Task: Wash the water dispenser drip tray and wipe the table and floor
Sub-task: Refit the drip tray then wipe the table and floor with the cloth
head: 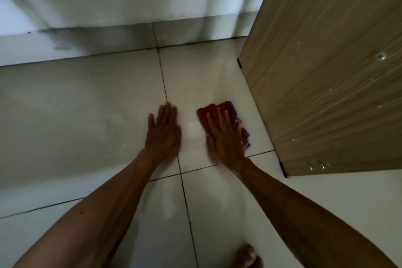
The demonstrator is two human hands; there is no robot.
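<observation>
A red cloth with a blue edge (214, 113) lies flat on the white tiled floor (87, 104). My right hand (225, 139) presses down on it with the palm, fingers spread, and covers most of it. My left hand (164, 131) rests flat on the bare tile just to the left of the cloth, fingers together, holding nothing. The drip tray and the water dispenser are out of sight.
A wooden cabinet side (326, 72) stands on the floor close to the right of the cloth. A white wall with a stained skirting (87, 43) runs along the back. A bare foot (248, 257) shows at the bottom edge.
</observation>
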